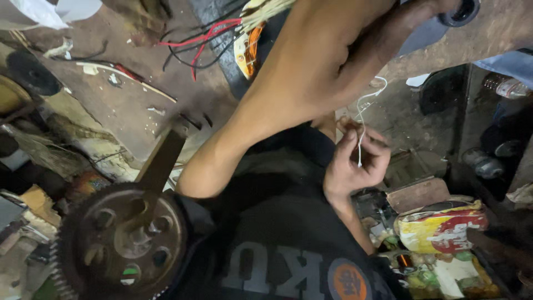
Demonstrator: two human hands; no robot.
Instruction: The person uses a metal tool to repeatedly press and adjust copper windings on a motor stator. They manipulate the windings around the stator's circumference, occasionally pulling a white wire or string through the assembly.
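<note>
My right hand (355,161) is in front of my chest and pinches a thin white cord (361,136) between thumb and fingers. The cord loops up to the right and runs under my left hand (388,39). My left arm crosses the view from lower left to upper right. Its hand is curled at the top edge, next to a black ring-shaped part (461,12). What those fingers hold is hidden. Behind the arm lies a motor winding (250,47) with pale strands and red and black wires (200,41).
A rusty toothed gear wheel (122,239) on a shaft stands at lower left. The dirty workbench (127,105) carries scraps and wire. A crumpled yellow and red packet (444,228) lies at lower right, with a plastic bottle (505,86) at the right edge.
</note>
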